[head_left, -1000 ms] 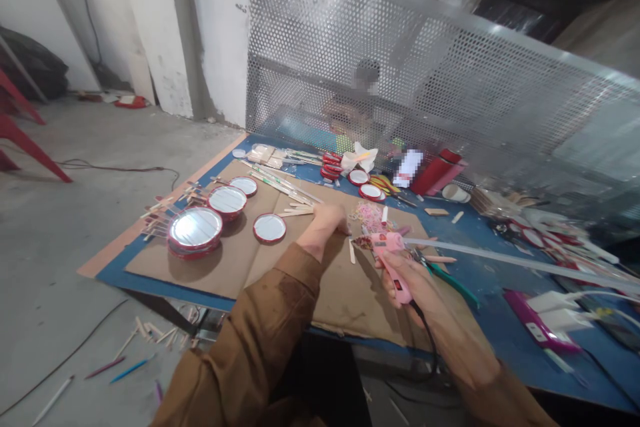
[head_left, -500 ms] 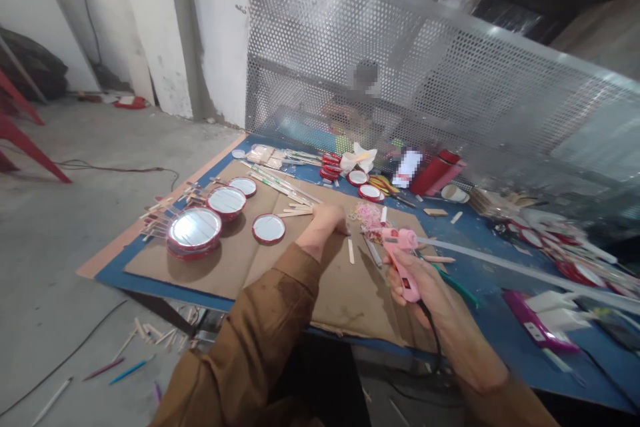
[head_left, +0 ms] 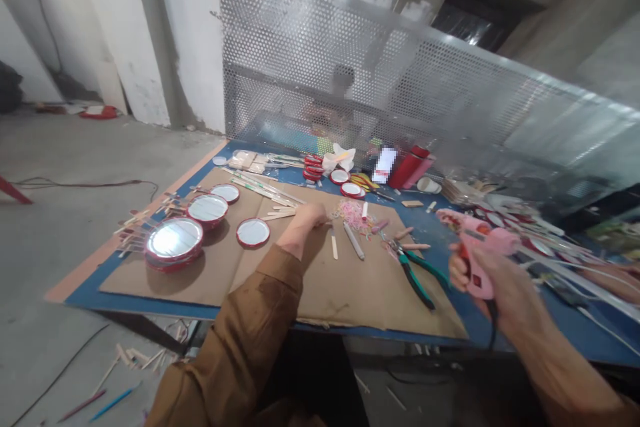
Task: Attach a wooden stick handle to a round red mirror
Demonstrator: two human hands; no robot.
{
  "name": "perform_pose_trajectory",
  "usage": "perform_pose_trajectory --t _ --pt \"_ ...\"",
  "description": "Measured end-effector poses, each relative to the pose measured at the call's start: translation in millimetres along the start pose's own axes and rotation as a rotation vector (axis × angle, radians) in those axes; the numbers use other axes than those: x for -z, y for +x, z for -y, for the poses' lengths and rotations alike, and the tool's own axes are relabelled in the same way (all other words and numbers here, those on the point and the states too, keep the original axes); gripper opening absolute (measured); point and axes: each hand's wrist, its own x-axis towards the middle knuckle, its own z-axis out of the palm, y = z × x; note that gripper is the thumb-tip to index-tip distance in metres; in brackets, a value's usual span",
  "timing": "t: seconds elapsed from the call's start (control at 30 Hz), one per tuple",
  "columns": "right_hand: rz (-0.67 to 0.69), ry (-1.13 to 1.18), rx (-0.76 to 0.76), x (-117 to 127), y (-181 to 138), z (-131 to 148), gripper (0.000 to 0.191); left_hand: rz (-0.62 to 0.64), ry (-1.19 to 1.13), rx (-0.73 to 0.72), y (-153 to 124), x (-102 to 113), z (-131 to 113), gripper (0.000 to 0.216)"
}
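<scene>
Right of the cardboard [head_left: 345, 297], the right hand [head_left: 495, 273] clasps the glue gun [head_left: 500, 239], best held clear; the left hand [head_left: 311, 215], whose grip I cannot tell, should steady the stick [head_left: 335, 248] atop the cardboard.

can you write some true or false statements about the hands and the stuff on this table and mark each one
1. The right hand holds a pink glue gun. True.
2. The glue gun's tip is touching the flat wooden stick nearest the left hand. False: the gun is held well to the right of it, apart from it.
3. A pile of small pink loops lies on the cardboard. True.
4. The pliers have red handles. False: the handles are green and black.
5. The left hand rests on the largest round red-rimmed piece. False: that piece stands apart, farther left on the cardboard.
</scene>
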Motion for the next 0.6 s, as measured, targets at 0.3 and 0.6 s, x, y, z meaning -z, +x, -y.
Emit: perform_pose_trajectory --t 0.3,0.6 --pt "-0.106 -0.396 -0.068 88.0 9.0 -40.6 0.026 0.051 -0.048 0.047 -10.4 7.0 -1.4 0.039" --pt "0.214 -0.916 0.034 89.6 44.8 -111.3 0.012 0.003 -0.174 0.008 -12.8 -0.5 12.0 0.048"
